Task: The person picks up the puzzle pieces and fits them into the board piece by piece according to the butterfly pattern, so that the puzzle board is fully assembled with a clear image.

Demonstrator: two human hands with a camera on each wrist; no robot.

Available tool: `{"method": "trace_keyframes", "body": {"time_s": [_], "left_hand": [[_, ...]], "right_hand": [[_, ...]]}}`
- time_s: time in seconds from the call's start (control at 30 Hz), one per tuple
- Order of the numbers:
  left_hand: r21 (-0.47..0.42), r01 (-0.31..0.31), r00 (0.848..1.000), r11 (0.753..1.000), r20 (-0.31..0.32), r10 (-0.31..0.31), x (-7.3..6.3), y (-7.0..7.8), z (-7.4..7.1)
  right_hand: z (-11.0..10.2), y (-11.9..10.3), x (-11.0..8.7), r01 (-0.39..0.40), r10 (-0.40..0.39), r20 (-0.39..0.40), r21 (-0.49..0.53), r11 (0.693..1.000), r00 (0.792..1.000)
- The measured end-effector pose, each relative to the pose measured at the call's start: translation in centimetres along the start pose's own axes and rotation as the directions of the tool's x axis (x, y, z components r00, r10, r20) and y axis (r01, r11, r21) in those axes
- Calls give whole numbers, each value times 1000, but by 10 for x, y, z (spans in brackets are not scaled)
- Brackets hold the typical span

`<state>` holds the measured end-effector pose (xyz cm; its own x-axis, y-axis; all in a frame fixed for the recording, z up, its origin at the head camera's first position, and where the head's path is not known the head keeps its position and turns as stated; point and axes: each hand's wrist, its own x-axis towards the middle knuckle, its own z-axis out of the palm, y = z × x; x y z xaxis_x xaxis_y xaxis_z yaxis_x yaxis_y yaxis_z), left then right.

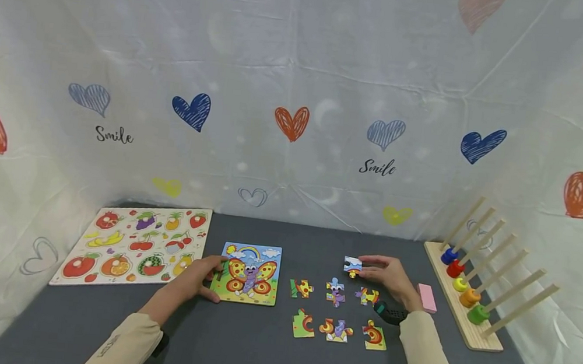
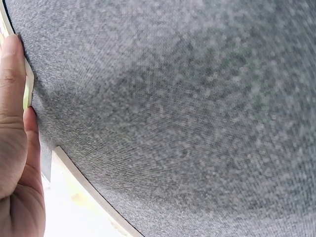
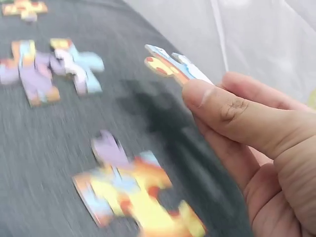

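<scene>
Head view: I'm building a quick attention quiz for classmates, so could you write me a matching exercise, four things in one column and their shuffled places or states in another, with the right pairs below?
Column one
1. left hand
2. right hand
3. pink block
4. peg rack

Column two
A. carries blue, red, yellow, orange and green rings
B. pinches a puzzle piece
C. lies between a sleeved arm and a wooden stand
D. touches the left side of the butterfly board

Right pairs: 1-D, 2-B, 3-C, 4-A
</scene>
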<state>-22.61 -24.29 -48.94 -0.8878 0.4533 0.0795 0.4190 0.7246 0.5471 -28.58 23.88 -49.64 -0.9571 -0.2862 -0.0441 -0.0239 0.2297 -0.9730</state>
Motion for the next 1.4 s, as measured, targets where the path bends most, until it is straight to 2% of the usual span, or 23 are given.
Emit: {"method": "trace_keyframes", "body": {"time_s": [0.2,0.5,0.73,0.83,0.87,0.97,1.13,1.3,1.4], "left_hand": [[3,22,1000,1000,7,-22,0,-1,0],[-33,17,1000,999,4,-17,-1,0,0],[-53,-54,998,997,-41,52,-4,0,-1],[-44,-37,999,998,-31,35,-4,-3,0],[-46,-7,1000,999,-20,6,-4,-3,1],[-17,17,1000,1000,-5,-17,-4,-5,2],[-13,13,1000,1000,2,-13,-4,-3,1],[-27,-21,1000,999,-15,20,-4,-3,1],[-25,-28,999,999,-23,28,-3,-4,2]], "right_hand": [[28,-6,14,26,-29,47,58,998,998],[73,-12,35,57,-73,113,138,989,991],[104,-20,47,69,-87,128,142,987,988],[118,-22,51,77,-98,128,161,984,987],[123,-23,53,81,-103,126,164,983,987],[137,-24,56,97,-118,113,175,980,987],[158,-28,61,126,-139,92,139,982,986],[174,-32,67,163,-163,61,5,987,985],[180,-36,69,189,-186,42,-81,979,982]]}}
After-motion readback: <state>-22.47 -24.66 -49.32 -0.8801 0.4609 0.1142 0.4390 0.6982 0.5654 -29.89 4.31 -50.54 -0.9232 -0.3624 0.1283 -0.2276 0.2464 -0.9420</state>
